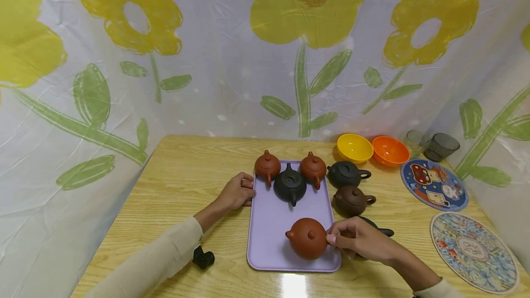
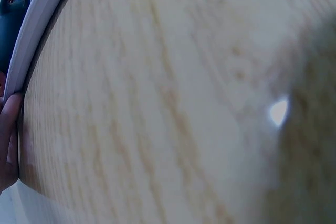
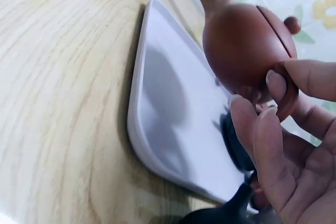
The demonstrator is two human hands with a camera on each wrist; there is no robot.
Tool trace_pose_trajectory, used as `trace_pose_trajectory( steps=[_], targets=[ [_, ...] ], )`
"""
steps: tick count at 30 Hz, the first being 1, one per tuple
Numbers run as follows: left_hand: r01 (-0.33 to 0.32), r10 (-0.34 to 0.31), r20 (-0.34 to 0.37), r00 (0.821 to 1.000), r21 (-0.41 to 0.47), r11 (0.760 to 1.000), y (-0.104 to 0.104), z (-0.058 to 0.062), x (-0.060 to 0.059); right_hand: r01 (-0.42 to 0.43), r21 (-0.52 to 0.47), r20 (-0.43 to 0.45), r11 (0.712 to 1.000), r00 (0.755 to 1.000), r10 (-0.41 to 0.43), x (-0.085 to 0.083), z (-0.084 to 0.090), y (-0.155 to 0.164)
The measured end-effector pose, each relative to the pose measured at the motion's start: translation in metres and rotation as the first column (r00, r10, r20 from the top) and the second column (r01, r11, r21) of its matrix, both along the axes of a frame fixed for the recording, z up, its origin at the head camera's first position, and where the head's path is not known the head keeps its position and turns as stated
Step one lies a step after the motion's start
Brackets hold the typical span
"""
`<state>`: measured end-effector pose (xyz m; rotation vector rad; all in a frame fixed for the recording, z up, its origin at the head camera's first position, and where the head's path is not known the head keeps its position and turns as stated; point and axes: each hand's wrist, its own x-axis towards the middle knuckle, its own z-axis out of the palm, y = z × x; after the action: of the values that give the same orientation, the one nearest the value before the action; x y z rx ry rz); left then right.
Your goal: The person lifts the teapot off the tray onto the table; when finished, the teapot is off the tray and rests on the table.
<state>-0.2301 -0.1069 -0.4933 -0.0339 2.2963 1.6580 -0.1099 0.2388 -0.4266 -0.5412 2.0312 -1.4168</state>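
Observation:
My right hand (image 1: 364, 239) pinches the handle of a reddish-brown clay teapot (image 1: 308, 238), spout pointing left. In the right wrist view this teapot (image 3: 247, 45) hangs above the lilac tray (image 3: 163, 108), casting a shadow on it. At the tray's left edge my left hand (image 1: 237, 192) grips the rim, thumb side toward the far end. Two smaller reddish teapots, one at the far left (image 1: 267, 167) and one at the far right (image 1: 313, 168), stand at the tray's far end with a black teapot (image 1: 290, 186) between them, handles toward me.
Right of the tray stand a black teapot (image 1: 345, 174), a dark brown teapot (image 1: 353, 200) and another black one (image 1: 385, 232) partly behind my hand. Farther back are yellow (image 1: 354, 147) and orange bowls (image 1: 391, 151) and a dark glass (image 1: 441, 146). Two round mats (image 1: 474, 252) lie at right.

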Motion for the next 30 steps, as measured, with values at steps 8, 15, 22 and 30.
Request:
trace_pose_trajectory(
  steps=[8, 15, 22, 30],
  targets=[
    [0.006, -0.006, -0.005, 1.0, 0.003, 1.0, 0.002, 0.001, -0.001, -0.085, -0.048, -0.016, 0.995, 0.996, 0.084, 0.009, -0.006, 0.022],
    [0.008, -0.008, -0.001, 1.0, 0.004, 1.0, 0.001, -0.001, 0.0, -0.113, -0.046, 0.057, 0.993, 0.992, 0.116, 0.016, -0.011, 0.04],
    [0.003, -0.003, -0.004, 1.0, 0.016, 1.0, -0.004, -0.002, 0.001, -0.173, -0.095, 0.081, 0.98, 0.98, 0.181, 0.022, -0.018, 0.053],
    [0.009, -0.009, -0.014, 1.0, 0.017, 1.0, 0.0, -0.003, -0.001, -0.18, -0.111, 0.149, 0.977, 0.969, 0.196, 0.032, -0.026, 0.077]
  ],
)
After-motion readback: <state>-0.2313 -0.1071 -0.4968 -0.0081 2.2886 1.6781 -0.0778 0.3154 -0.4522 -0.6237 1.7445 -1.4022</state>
